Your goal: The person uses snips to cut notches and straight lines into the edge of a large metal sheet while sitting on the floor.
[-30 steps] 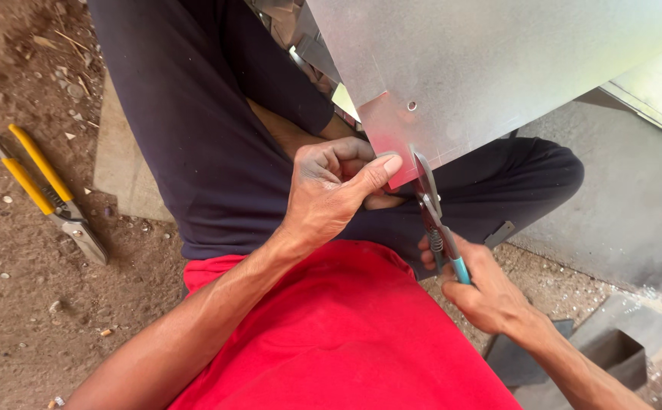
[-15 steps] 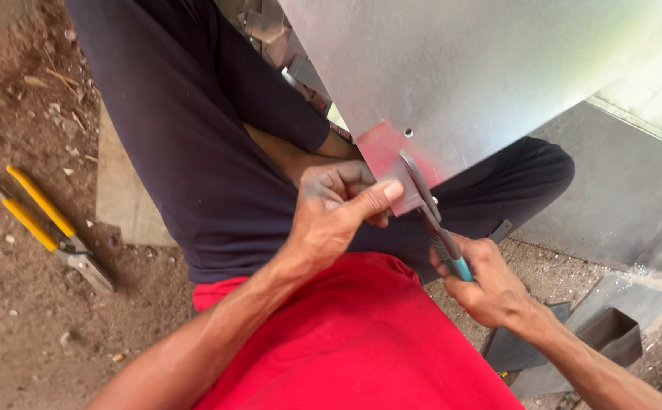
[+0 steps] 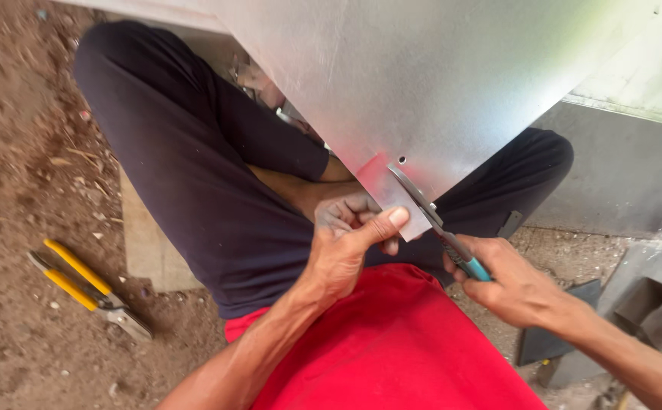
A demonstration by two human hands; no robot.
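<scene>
**A:** Start at the far side. What lies left of the metal sheet?

**B:** A pair of yellow-handled snips [image 3: 88, 288], lying on the dirt ground [image 3: 20, 152], well apart from the metal sheet [image 3: 437, 83] and from both hands. Nearer the sheet is a flat pale slab [image 3: 145, 243], partly under the person's dark trouser leg [image 3: 194, 182].

**A:** And the left hand?

**B:** The left hand [image 3: 350, 243] is curled closed at the sheet's lower corner, thumb pressed flat on the face of the corner, fingers tucked behind it. So it pinches the sheet. A small round hole [image 3: 401, 160] sits in the sheet just above that corner.

**A:** The tool?

**B:** Teal-handled pliers [image 3: 441, 228] lie slanted across the same corner, the metal nose on the sheet just right of the thumb. Whether the nose bites the edge or only lies against it, I cannot tell.

**A:** Held by?

**B:** The right hand [image 3: 509, 285], below and right of the sheet's corner, wrapped tight round the teal grips.

**A:** Any containers?

**B:** One, below the sheet's right edge: an open grey metal box [image 3: 646, 304] on the ground. Its inside is in shadow; I cannot tell whether it holds anything. A red shirt [image 3: 392, 349] fills the foreground beneath the sheet.
</scene>
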